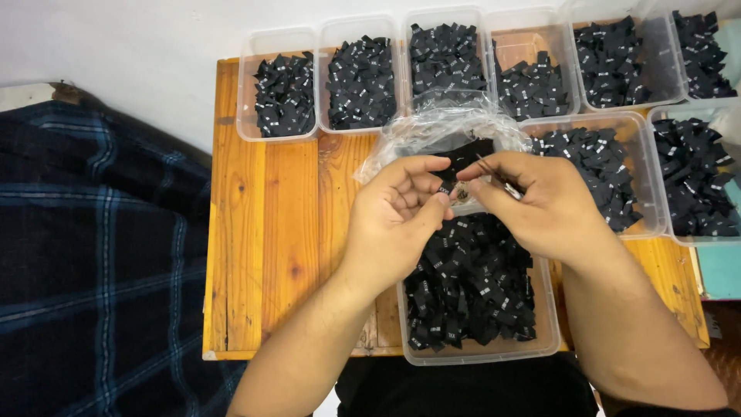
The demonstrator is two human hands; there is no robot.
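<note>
both hands meet above a clear tub of black fabric labels: the left hand pinches one label, the right hand holds tweezers. a clear plastic bag lies just beyond them on the wooden desk.

Around my work: tubs of labels on a wooden table

I see clear plastic tubs of black folded labels lined along the far edge of the orange wooden table, two more tubs at my right, a dark blue checked cloth at my left, and a white wall beyond.
</note>
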